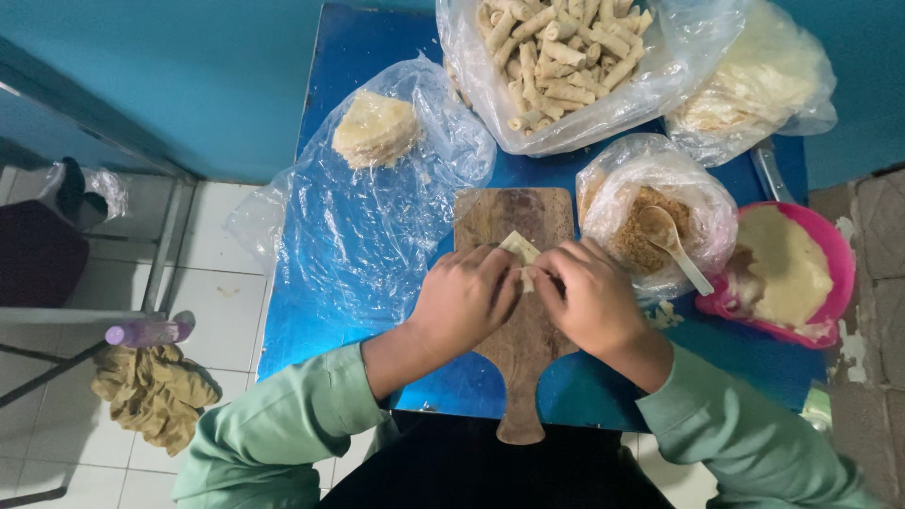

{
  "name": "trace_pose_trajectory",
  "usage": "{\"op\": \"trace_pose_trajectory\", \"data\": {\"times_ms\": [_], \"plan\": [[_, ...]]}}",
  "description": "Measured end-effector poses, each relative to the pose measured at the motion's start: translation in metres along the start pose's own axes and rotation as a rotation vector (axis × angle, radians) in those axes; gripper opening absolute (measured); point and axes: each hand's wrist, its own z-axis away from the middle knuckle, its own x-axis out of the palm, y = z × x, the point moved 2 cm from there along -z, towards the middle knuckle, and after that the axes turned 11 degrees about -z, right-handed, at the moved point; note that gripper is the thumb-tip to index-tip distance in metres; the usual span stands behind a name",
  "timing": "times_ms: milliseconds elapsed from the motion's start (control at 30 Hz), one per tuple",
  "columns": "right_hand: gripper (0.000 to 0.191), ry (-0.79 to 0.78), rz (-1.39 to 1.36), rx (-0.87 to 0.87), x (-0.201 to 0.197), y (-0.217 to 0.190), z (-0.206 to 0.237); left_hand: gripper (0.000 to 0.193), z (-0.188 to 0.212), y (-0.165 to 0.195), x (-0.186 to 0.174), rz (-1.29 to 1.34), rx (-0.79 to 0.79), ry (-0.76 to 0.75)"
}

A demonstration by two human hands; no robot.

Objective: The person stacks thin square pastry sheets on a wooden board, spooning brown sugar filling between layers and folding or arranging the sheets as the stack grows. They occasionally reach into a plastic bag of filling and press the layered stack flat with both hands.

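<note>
On the wooden cutting board (514, 212) lies a pale thin pastry wrapper (519, 248), partly folded. My left hand (464, 300) and my right hand (589, 297) meet over it, fingertips pinching the wrapper from both sides. Most of the wrapper is hidden under my fingers. Right of the board stands a clear bag of brown filling (641, 231) with a white spoon (674, 245) resting in it.
A blue table (349, 57) holds a bag of several rolled pastries (566, 47), a stack of wrappers (374, 127) on clear plastic, another bag of wrappers (754, 85) and a pink bowl (834, 273) of pale paste. A crumpled cloth (156, 391) lies on the tiled floor at left.
</note>
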Motion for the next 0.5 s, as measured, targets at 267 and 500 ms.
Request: {"op": "trace_pose_trajectory", "data": {"times_ms": [267,500], "plan": [[0.017,0.038,-0.06,0.061,-0.003,-0.005,-0.006,0.018,-0.003,0.001,-0.001,0.026,-0.022,0.082],[0.014,-0.014,0.057,-0.163,-0.01,-0.016,-0.003,0.008,-0.002,-0.002,-0.002,0.007,0.051,-0.03]]}}
